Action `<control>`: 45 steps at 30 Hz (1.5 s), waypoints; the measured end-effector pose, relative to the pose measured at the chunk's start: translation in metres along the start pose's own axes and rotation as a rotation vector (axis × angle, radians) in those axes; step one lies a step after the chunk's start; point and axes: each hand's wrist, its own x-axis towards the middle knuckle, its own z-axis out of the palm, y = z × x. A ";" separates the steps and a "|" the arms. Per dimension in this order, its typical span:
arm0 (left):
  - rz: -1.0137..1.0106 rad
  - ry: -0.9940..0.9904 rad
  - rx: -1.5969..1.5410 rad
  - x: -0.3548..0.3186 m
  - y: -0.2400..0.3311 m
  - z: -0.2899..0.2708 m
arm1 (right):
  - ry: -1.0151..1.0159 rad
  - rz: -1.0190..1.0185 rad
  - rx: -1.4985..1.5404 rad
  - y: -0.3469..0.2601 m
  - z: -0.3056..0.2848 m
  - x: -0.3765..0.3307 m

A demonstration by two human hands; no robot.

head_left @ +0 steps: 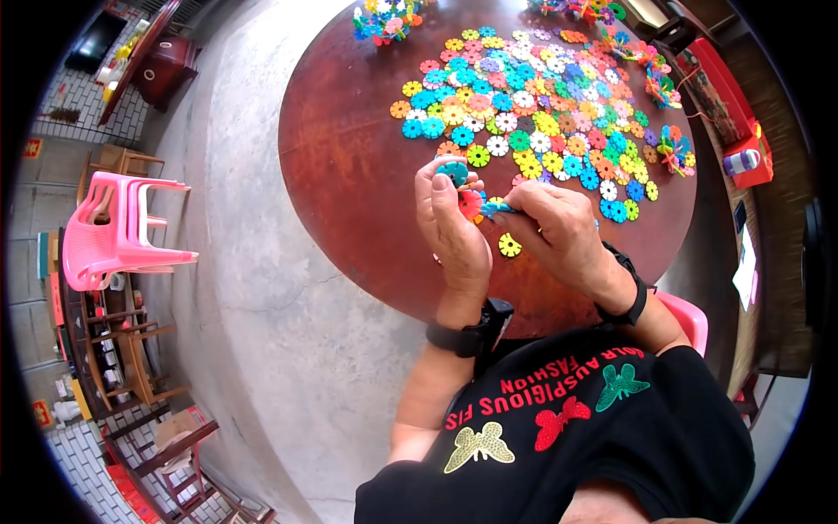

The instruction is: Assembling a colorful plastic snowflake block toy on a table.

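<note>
Over the near part of the round table, my left hand (456,218) is closed around a small cluster of interlocking plastic discs, a teal disc (451,172) and a red disc (470,204) among them. My right hand (559,229) pinches a blue disc (496,208) edge-on against this cluster. Whether the blue disc is slotted in, I cannot tell. Part of the cluster is hidden by my left fingers and palm. Just below my hands a loose yellow disc (510,244) lies on the tabletop.
Many loose flower-edged discs (541,105) cover the far middle of the brown round table (349,192). Joined disc clusters stand along its edge, one (388,22) at far left, another (675,150) at right. Stacked pink chairs (113,231) stand at left; a red box (751,157) is at right.
</note>
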 end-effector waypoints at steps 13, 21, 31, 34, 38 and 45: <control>0.205 0.043 0.143 -0.004 -0.009 0.001 | 0.006 0.055 0.036 -0.001 0.002 0.000; 0.114 0.022 0.089 -0.004 -0.005 0.003 | -0.050 0.066 0.033 0.001 -0.003 0.003; 0.113 0.016 0.104 -0.007 -0.012 0.006 | -0.018 -0.014 -0.085 -0.004 0.003 0.000; 0.139 -0.010 0.102 -0.008 -0.013 0.006 | -0.023 -0.031 -0.163 -0.004 0.003 -0.002; 0.129 -0.046 0.067 -0.009 -0.014 0.004 | -0.081 0.045 -0.111 -0.007 0.005 -0.004; 0.068 0.016 -0.020 -0.008 -0.010 0.011 | -0.112 0.036 -0.118 -0.001 0.003 0.003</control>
